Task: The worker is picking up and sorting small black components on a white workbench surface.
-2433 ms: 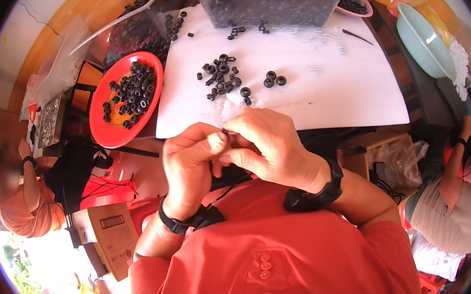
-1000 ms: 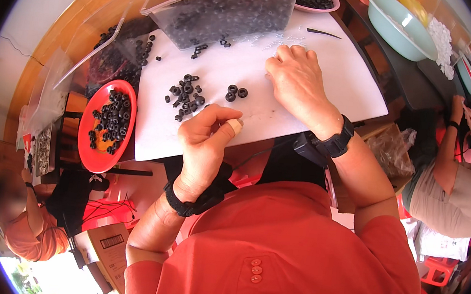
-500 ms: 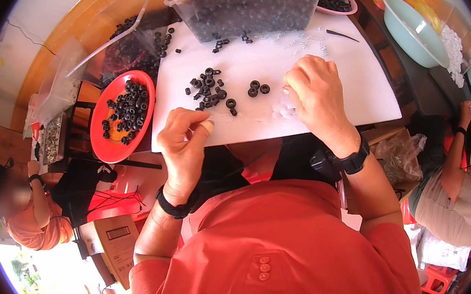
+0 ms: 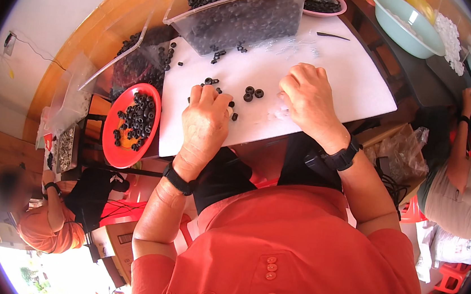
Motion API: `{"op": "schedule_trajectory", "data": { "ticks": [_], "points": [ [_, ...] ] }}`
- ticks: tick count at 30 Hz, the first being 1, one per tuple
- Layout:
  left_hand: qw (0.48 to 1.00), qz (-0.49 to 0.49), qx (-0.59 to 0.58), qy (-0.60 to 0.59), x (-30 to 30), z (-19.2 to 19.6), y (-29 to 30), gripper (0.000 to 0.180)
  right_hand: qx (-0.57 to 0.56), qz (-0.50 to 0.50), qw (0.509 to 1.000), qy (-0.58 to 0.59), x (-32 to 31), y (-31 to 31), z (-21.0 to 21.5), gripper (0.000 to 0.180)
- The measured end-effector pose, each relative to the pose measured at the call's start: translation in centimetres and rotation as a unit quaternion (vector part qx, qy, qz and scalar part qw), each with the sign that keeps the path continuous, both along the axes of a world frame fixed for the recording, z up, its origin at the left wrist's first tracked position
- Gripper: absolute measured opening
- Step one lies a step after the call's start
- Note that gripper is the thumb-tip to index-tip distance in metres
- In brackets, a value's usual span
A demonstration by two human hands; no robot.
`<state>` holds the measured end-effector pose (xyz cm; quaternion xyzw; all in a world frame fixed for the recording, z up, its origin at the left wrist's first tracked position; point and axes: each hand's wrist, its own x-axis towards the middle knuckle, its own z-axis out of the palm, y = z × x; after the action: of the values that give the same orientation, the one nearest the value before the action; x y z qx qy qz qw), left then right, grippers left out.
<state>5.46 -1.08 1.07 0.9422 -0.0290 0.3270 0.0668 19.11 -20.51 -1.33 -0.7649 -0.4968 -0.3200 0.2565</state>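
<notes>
Black rubber rings (image 4: 218, 91) sit loose on the white surface (image 4: 333, 71), and my left hand (image 4: 206, 124) has just dropped onto them, fingers curled over the pile. My right hand (image 4: 308, 100) now rests knuckles-up beside it; can't tell if either grips one.

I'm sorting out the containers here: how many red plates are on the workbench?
1. The red plate sits left of the white sheet, beside the left hand, holding black rings. Others may be hidden outside the view.
</notes>
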Motion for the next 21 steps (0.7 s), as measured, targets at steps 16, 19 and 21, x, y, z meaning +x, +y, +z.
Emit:
{"op": "schedule_trajectory", "data": {
  "ticks": [16, 19, 21],
  "points": [
    [0.822, 0.001, -0.557, 0.122, -4.4, 1.5, -3.1, 0.012, 0.145, 0.231, 0.942, 0.194, -5.2, 1.4, 2.1, 0.015],
    [0.741, -0.060, -0.656, 0.128, -4.2, 1.3, -2.7, 0.015, 0.151, 0.253, 0.926, 0.235, -5.8, 2.7, 1.6, 0.017],
    [0.661, -0.079, -0.736, 0.123, -4.1, 1.1, -2.4, 0.016, 0.155, 0.249, 0.915, 0.276, -5.6, 3.1, 1.4, 0.019]
  ]
}}
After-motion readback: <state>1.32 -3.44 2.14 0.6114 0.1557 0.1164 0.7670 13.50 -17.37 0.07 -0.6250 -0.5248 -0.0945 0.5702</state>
